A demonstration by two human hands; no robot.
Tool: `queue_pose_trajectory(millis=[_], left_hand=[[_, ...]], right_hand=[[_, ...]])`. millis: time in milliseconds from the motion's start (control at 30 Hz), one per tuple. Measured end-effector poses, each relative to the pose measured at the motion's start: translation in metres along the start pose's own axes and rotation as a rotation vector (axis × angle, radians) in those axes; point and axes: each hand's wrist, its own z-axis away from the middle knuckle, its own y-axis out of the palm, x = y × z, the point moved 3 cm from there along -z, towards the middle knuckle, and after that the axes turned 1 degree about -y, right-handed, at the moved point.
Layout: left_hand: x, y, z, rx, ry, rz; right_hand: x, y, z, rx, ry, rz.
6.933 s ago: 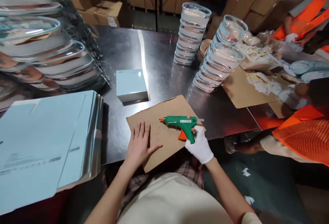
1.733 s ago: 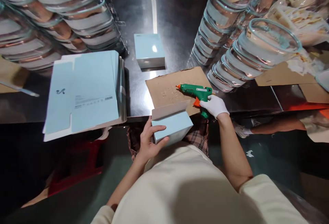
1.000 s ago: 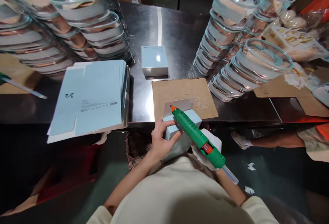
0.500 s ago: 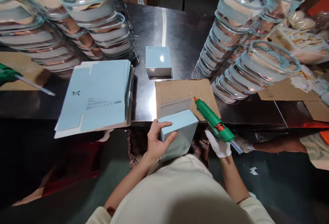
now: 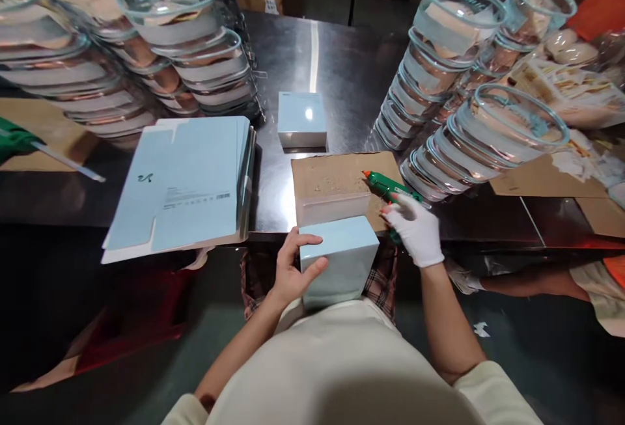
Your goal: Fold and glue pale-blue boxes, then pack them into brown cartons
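Note:
My left hand point(image 5: 295, 269), bare, grips the left end of a light blue box point(image 5: 339, 262) at the table's front edge, against my body. A pale flap point(image 5: 334, 208) stands up along the box's far side. My right hand point(image 5: 415, 226), in a white glove with bare fingertips, is at a green glue gun point(image 5: 388, 185) with an orange tip. Its fingers are spread and partly overlap the gun, which lies over the right of a brown cardboard sheet point(image 5: 325, 168). The gun's handle is partly hidden by the hand.
A closed blue box point(image 5: 301, 112) stands behind the cardboard. Flat blue cartons point(image 5: 195, 178) are stacked at left. Tall stacks of clear round containers point(image 5: 166, 21) flank both sides. Another green glue gun point(image 5: 19, 142) is far left. At right, another person's arm point(image 5: 532, 282) reaches in.
My right hand has moved up and forward, bringing the glue gun from a tilted hold down onto the cardboard, and its fingers have spread. The box has turned slightly in my left hand.

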Motion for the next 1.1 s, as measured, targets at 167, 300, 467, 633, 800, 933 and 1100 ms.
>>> queue_pose_trajectory(millis=[167, 300, 467, 633, 800, 933, 1100], left_hand=[[0.007, 0.006, 0.002, -0.055, -0.051, 0.179], [0.013, 0.006, 0.001, -0.098, -0.072, 0.393], [0.01, 0.002, -0.004, 0.025, -0.006, 0.323], [0.0, -0.003, -0.012, 0.051, -0.026, 0.294], [-0.014, -0.026, -0.026, -0.244, -0.037, 0.288], [-0.018, -0.027, -0.029, -0.652, -0.022, 0.464], [-0.016, -0.014, -0.033, -0.459, -0.024, 0.133]], right_hand=[[0.014, 0.045, 0.022, 0.471, -0.059, -0.49], [0.018, 0.032, 0.027, 0.74, -0.495, -0.429], [0.03, 0.021, 0.036, 0.751, -0.849, -0.161], [0.021, 0.028, 0.044, 0.679, -0.828, -0.134], [-0.027, 0.013, 0.074, 0.235, -0.383, -0.297], [-0.039, 0.024, 0.112, 0.627, -0.118, -0.22], [0.011, -0.014, 0.09, -0.048, -0.259, -0.214]])
